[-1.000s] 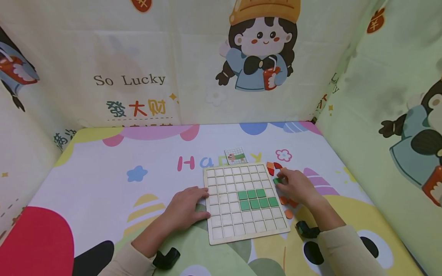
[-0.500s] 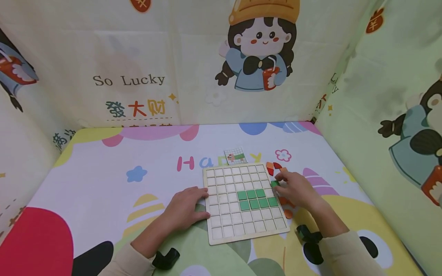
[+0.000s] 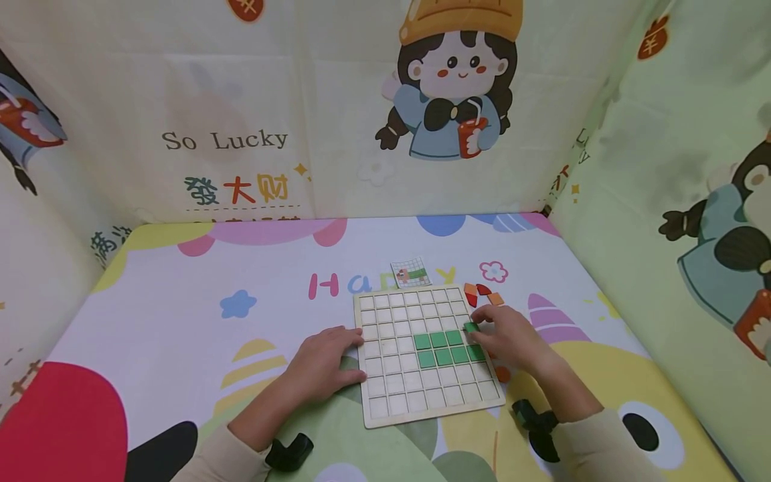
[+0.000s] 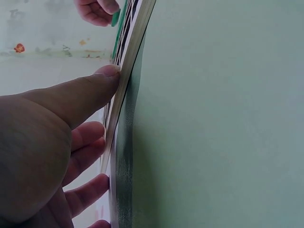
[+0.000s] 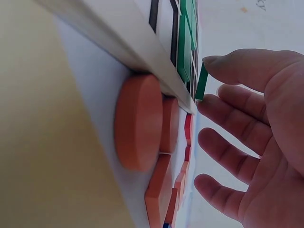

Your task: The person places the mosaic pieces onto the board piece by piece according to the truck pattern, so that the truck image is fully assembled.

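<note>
Green tile (image 5: 202,82) is pinched by the right hand (image 3: 510,336) over the board (image 3: 394,383), whose edge the unclenched left hand (image 3: 324,361) touches.

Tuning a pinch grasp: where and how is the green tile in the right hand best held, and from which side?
Probably by two opposite edges, coming from above on the right of the board. The green tile is thin and flat; the right hand spans it thumb to finger, leaving its broad faces free.
</note>
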`<state>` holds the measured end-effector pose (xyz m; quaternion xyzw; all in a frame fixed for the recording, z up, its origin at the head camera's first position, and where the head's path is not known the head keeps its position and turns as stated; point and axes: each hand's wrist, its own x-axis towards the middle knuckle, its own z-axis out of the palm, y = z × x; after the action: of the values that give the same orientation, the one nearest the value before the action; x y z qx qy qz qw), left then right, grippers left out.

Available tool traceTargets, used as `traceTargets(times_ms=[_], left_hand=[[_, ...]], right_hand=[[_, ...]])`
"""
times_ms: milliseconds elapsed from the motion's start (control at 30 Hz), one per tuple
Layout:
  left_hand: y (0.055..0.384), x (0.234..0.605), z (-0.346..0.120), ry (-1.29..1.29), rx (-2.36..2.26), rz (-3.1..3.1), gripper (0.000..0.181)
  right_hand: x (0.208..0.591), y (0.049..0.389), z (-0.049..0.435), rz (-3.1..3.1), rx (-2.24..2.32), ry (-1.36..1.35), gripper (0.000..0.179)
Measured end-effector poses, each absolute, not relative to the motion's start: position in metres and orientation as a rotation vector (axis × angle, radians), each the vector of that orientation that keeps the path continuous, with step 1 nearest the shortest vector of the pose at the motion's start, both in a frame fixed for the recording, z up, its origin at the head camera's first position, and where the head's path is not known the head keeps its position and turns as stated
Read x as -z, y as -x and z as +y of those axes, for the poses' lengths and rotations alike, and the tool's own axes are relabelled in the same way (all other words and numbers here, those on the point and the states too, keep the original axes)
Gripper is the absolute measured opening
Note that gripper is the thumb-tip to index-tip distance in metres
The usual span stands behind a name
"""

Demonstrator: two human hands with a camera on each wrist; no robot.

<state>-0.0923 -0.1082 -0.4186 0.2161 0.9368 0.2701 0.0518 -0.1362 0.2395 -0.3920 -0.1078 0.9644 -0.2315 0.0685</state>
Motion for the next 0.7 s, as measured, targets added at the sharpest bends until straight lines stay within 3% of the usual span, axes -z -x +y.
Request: traceTargets(times_ms=[700], left_hand=[[0.0922,0.4179,-0.1084,-0.657,-0.821,2.843,0.050]], right_hand=[[0.3960,0.1302,0.2358,2.924,0.695,0.425,0.028]])
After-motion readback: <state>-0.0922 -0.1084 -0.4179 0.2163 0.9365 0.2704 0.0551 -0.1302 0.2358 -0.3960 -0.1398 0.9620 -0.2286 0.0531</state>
